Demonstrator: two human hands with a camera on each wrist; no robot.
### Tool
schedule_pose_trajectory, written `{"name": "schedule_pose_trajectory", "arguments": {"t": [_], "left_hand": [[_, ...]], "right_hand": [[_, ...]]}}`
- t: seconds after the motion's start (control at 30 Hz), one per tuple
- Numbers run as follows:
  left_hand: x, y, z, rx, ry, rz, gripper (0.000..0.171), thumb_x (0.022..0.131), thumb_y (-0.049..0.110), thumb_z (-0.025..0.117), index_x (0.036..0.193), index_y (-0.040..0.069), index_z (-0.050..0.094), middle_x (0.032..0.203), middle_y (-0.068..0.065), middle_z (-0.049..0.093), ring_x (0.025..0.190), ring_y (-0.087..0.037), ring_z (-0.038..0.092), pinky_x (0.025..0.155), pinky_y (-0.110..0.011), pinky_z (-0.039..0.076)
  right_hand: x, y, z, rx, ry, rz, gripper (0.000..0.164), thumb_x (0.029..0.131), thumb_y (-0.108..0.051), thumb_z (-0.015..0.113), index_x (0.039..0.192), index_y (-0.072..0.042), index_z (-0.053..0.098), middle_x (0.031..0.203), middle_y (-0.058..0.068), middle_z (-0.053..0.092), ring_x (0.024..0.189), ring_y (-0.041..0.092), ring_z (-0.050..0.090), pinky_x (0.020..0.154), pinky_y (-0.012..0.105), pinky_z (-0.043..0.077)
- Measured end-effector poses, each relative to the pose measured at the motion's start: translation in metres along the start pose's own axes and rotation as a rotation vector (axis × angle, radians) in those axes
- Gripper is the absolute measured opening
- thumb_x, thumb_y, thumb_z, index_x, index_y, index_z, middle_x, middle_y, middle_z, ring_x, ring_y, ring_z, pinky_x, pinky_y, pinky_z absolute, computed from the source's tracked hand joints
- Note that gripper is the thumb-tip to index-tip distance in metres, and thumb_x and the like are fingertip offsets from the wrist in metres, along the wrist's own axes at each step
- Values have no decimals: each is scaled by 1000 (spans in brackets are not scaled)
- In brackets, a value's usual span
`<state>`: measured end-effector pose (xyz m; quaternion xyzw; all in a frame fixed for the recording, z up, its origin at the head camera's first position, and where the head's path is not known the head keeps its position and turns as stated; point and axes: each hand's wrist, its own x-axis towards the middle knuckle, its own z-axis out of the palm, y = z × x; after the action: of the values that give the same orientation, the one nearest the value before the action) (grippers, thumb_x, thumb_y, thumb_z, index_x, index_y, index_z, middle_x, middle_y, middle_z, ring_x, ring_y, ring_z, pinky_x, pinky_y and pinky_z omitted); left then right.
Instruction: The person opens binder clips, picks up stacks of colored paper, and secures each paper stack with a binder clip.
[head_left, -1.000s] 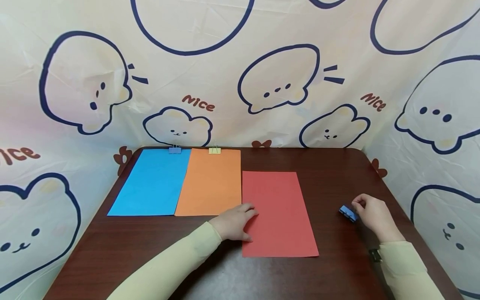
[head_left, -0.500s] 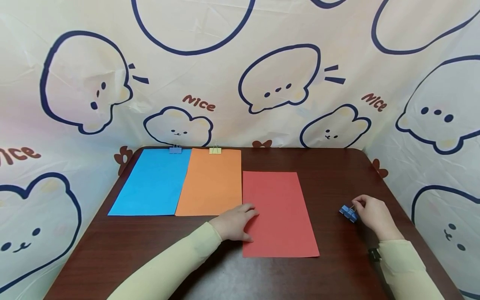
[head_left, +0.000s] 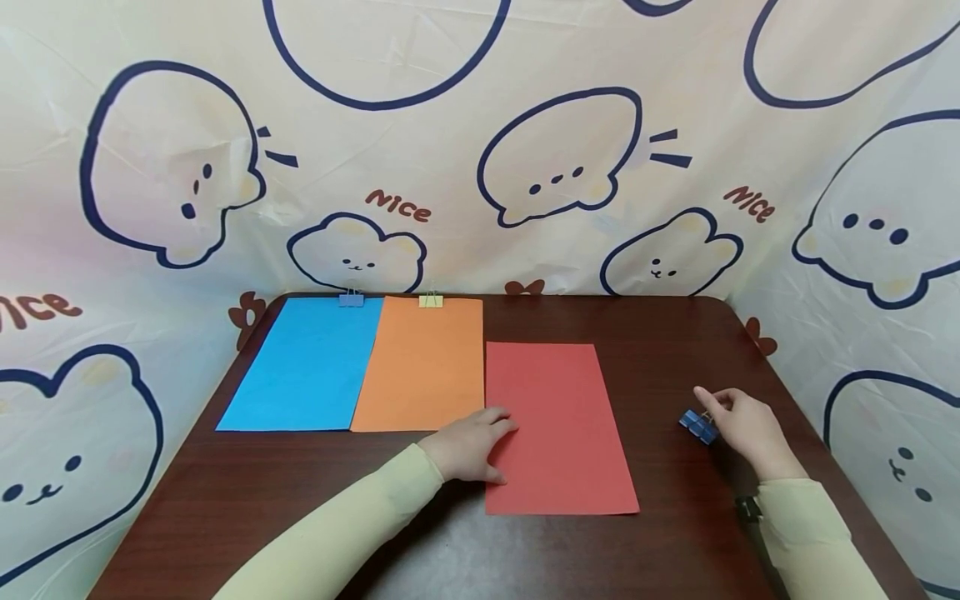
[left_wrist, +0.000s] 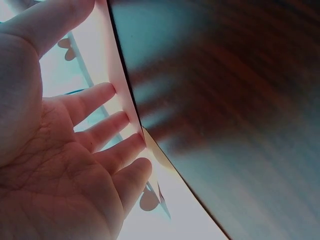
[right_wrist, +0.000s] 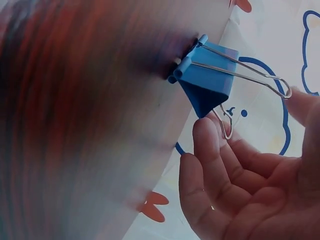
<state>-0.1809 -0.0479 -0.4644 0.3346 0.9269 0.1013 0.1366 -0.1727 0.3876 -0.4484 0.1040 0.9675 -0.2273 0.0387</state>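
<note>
My left hand [head_left: 467, 447] lies at the left edge of a red sheet of paper [head_left: 562, 425], its fingertips resting on the sheet. In the left wrist view its fingers [left_wrist: 90, 103] are spread and fairly straight, touching the pale-looking sheet. On the right of the table, my right hand [head_left: 750, 431] holds a blue binder clip [head_left: 698, 427] by its wire handles. The right wrist view shows the thumb [right_wrist: 304, 106] at the end of one handle [right_wrist: 240, 72] and curled fingers [right_wrist: 206, 137] by the other. The clip's mouth faces the tabletop.
Left of the red sheet lie an orange sheet [head_left: 420, 367] with a yellow binder clip [head_left: 431, 301] and a blue sheet [head_left: 300, 367] with a blue-violet binder clip [head_left: 351, 300], both along the far edge. A printed cloth [head_left: 450, 150] surrounds the dark wooden table [head_left: 652, 333].
The right hand has tilted the blue binder clip a little, so more of its body and handles show. Its thumb has moved up and outward. The left hand and red sheet stay put.
</note>
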Motion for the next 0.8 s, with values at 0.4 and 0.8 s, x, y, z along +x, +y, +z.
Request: {"name": "schedule_pose_trajectory", "arguments": {"t": [0.4, 0.8], "left_hand": [[3, -3, 3, 10, 7, 11, 80, 85, 42, 85, 151, 13, 50, 159, -7, 42, 146, -24, 44, 116, -36, 43], [1, -2, 2, 4, 13, 14, 80, 85, 43, 85, 151, 13, 51, 158, -8, 43, 146, -24, 44, 116, -36, 42]], "right_hand": [[-3, 3, 0, 40, -71, 8, 91, 99, -66, 51, 138, 15, 47, 128, 38, 57, 113, 49, 58, 96, 63, 49], [-8, 6, 1, 91, -98, -52, 78, 101, -50, 62, 137, 17, 46, 126, 36, 60, 114, 48, 59, 96, 61, 50]]}}
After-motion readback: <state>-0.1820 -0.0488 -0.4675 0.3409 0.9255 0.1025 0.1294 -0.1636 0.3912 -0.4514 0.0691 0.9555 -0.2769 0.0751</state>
